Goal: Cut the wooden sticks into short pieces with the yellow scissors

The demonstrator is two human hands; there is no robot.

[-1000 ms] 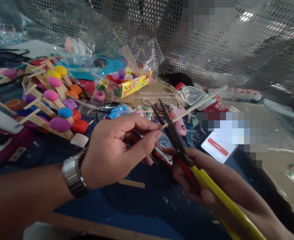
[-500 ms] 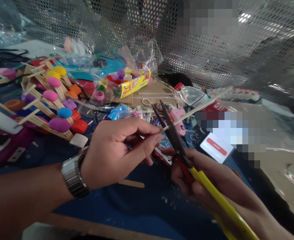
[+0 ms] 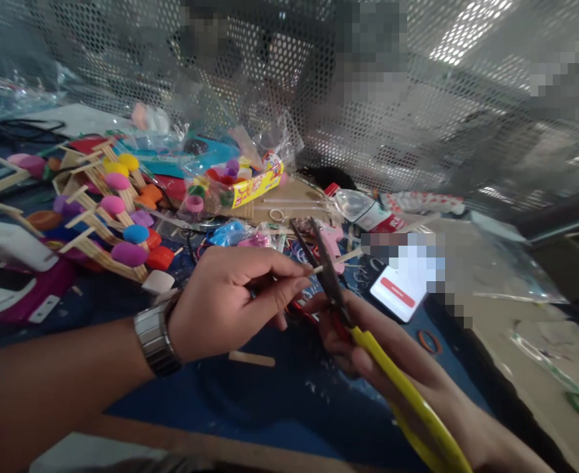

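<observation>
My left hand (image 3: 240,302), with a metal-banded wristwatch, pinches a thin pale wooden stick (image 3: 349,257) near its end. The stick slants up to the right, partly hidden behind a blurred patch. In my right hand (image 3: 388,341) are scissors (image 3: 333,289) with yellow handles and dark blades. The blades stand apart, with the stick crossing between them close to my left fingertips. Beneath the hands shows a red and silver object, mostly hidden. A flat wooden craft stick (image 3: 253,359) lies on the blue tabletop (image 3: 270,414) below my left hand.
On the left stand stick structures with coloured foam-like pieces (image 3: 128,253), beside a purple and white device (image 3: 18,292). A yellow-labelled pack (image 3: 258,186), a bottle (image 3: 363,207) and a pink glue gun-like item (image 3: 331,240) lie behind. A lit phone (image 3: 398,289) sits right.
The view has swung right, so the tabletop things appear further left. Both hands keep their grip, and the scissor blades remain apart around the stick.
</observation>
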